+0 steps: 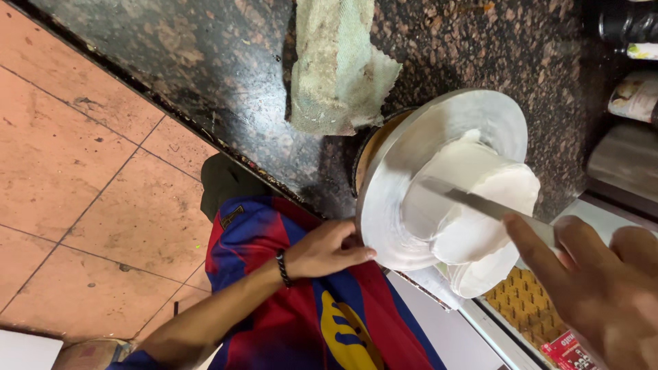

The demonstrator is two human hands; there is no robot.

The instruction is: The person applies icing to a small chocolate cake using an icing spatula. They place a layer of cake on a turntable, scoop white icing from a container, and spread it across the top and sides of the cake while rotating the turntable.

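A crumpled greenish cloth (340, 65) lies on the speckled granite counter (205, 62) (terracotta floor tiles (75, 178) alongside).
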